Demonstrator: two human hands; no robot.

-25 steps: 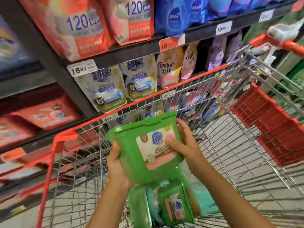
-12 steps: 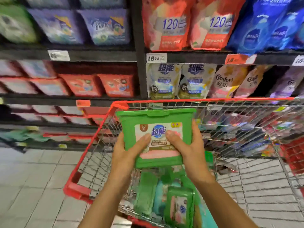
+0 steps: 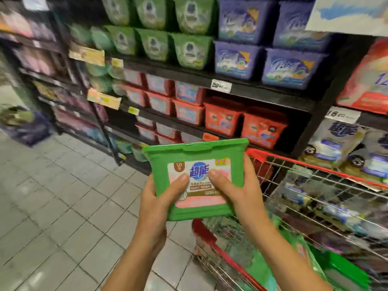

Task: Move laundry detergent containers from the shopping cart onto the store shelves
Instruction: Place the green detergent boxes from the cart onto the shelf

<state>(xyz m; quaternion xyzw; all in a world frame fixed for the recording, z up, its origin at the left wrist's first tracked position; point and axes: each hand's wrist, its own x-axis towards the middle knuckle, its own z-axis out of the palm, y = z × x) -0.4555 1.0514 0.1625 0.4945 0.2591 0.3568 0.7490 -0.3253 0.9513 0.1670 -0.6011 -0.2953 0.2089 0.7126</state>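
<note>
A green detergent box (image 3: 195, 156) with a white and pink label is held upright in front of me, above the floor to the left of the shopping cart (image 3: 315, 166). My left hand (image 3: 159, 198) grips its left side, thumb on the label. My right hand (image 3: 237, 187) grips its right side, thumb also on the label. More green containers (image 3: 344, 269) lie in the cart's basket at the lower right. Matching green boxes (image 3: 189, 49) stand on the upper shelf (image 3: 252, 87) ahead.
Purple tubs (image 3: 291, 68) sit right of the green boxes. Red boxes (image 3: 262, 124) fill the shelf below. Pouches (image 3: 340, 141) hang behind the cart at the right. Tiled floor (image 3: 52, 206) stretches to the left, with a dark bin (image 3: 23, 122) at the far left.
The view has swung left, away from the cart, toward the shelves with green and purple boxes. Both hands have carried the green box out of the cart, still gripping it.
</note>
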